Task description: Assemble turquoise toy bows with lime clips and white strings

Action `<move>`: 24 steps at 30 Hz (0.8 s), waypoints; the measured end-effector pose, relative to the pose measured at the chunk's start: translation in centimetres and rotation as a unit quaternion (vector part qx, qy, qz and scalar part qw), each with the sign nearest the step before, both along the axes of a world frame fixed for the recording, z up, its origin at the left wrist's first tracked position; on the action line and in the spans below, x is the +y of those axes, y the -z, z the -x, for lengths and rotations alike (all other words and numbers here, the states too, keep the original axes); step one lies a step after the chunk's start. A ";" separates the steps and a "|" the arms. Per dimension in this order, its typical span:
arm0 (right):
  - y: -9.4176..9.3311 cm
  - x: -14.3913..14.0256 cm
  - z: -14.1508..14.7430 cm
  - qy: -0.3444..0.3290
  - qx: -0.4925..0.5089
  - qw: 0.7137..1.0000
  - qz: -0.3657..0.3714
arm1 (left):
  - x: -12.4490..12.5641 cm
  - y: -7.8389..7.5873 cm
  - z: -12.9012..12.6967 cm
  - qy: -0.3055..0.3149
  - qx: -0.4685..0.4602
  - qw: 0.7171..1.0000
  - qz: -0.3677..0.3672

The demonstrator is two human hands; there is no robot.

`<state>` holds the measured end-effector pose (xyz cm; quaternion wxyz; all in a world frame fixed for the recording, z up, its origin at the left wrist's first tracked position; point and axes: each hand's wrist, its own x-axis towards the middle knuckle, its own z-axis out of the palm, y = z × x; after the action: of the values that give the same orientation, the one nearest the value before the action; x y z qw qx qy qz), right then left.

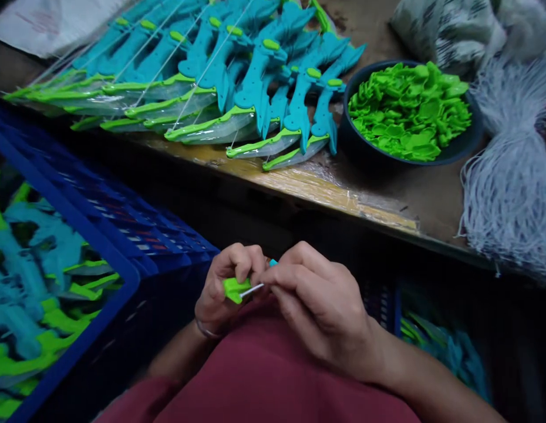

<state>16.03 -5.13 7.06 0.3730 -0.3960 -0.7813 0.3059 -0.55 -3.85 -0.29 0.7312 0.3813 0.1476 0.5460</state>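
Close to my body, my left hand [231, 282] is closed around a small bright green plastic piece [235, 289]. A white string [252, 290] runs from that piece to the fingertips of my right hand [317, 299], which pinch it. Both hands nearly touch at the fingers. A bit of blue plastic [273, 262] peeks out between them; what it belongs to is hidden. Beyond the hands, strung blue-and-green toy bows [255, 82] lie overlapping in a row on the table [435, 200].
A dark bowl [365, 141] of green plastic parts [409, 111] stands right of the bows, beside a bundle of white strings [511, 164]. Plastic bags [449, 35] lie behind. At left a blue crate [123, 264] holds bow parts [48, 276]; more parts [458, 352] sit low at right.
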 end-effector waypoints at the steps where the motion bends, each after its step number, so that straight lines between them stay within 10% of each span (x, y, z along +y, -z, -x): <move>1: 0.1 -0.1 0.1 0.000 -0.008 1.000 -0.004 | 0.0 0.0 -0.1 -0.001 -0.005 1.000 -0.002; 24: 1.2 -1.1 1.6 0.021 -0.064 0.996 -0.061 | -0.8 -0.1 0.4 0.023 0.007 1.000 0.014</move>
<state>14.46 -6.19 5.84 0.3524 -0.4075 -0.8122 0.2238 -0.95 -4.68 -0.15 0.7478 0.3779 0.1518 0.5244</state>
